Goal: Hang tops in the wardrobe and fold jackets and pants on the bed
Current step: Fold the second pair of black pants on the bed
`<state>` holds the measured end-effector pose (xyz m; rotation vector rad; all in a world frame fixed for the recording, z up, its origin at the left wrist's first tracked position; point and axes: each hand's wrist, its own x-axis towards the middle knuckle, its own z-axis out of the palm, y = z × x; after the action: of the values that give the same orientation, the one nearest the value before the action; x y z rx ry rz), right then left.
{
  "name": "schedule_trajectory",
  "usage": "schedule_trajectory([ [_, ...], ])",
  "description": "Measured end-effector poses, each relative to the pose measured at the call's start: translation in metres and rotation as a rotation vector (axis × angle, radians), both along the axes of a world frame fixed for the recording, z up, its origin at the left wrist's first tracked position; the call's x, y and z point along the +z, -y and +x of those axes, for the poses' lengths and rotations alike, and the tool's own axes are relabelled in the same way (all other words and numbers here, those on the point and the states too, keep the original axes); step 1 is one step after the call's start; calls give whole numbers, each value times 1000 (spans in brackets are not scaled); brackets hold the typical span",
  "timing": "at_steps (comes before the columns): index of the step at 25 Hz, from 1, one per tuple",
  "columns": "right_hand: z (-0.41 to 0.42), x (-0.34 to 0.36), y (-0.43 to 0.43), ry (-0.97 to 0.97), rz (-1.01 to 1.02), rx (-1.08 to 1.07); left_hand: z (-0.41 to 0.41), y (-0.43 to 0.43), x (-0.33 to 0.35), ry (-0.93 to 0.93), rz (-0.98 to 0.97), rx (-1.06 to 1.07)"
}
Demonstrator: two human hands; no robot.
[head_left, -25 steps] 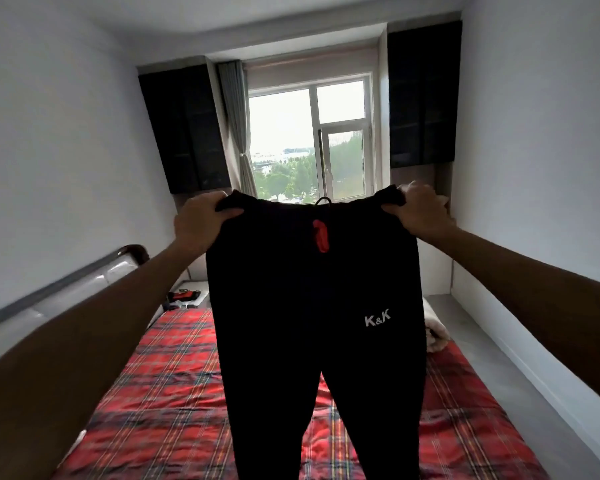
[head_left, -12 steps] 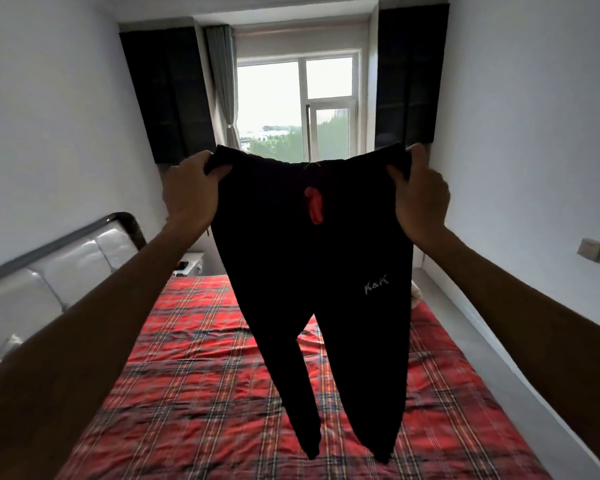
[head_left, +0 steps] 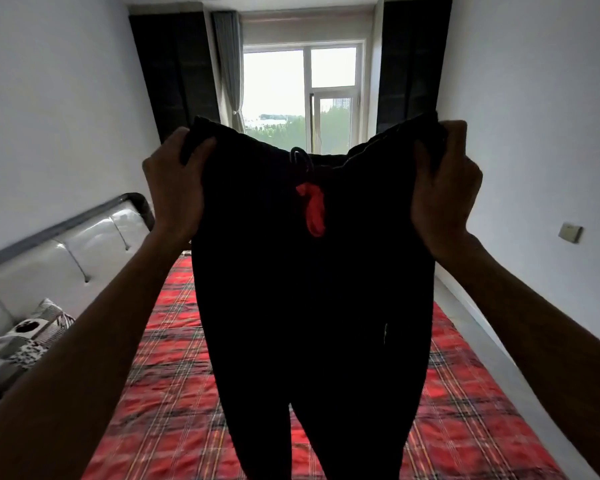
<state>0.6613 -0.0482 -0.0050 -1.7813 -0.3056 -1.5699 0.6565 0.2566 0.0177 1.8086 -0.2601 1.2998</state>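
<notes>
Black pants (head_left: 312, 306) with a red drawstring hang in the air in front of me, over the bed (head_left: 167, 393) with its red plaid cover. My left hand (head_left: 175, 188) grips the left end of the waistband. My right hand (head_left: 444, 188) grips the right end. Both arms are stretched forward at chest height. The waistband sags in the middle and the two legs hang down past the bottom of the view, hiding the middle of the bed.
A white padded headboard (head_left: 59, 251) runs along the left wall, with a grey patterned pillow (head_left: 21, 344) below it. Dark cabinets (head_left: 174, 74) flank the window (head_left: 302, 95) at the far end. A narrow floor strip (head_left: 492, 358) lies right of the bed.
My hands have drawn the pants closer to me, so they fill more of the view. The waistband now sags in the middle and the leg ends have dropped out of sight.
</notes>
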Motion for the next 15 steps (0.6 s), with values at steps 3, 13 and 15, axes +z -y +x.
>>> schedule_trajectory([
  [3, -6, 14, 3, 25, -22, -43, -8, -6, 16, -58, 71, -37],
  [13, 147, -63, 30, -465, -78, 11, 138, -8, -69, -468, 161, -89],
  [15, 192, -131, 44, -660, -67, 88, 179, -3, -135, -654, 129, -157],
])
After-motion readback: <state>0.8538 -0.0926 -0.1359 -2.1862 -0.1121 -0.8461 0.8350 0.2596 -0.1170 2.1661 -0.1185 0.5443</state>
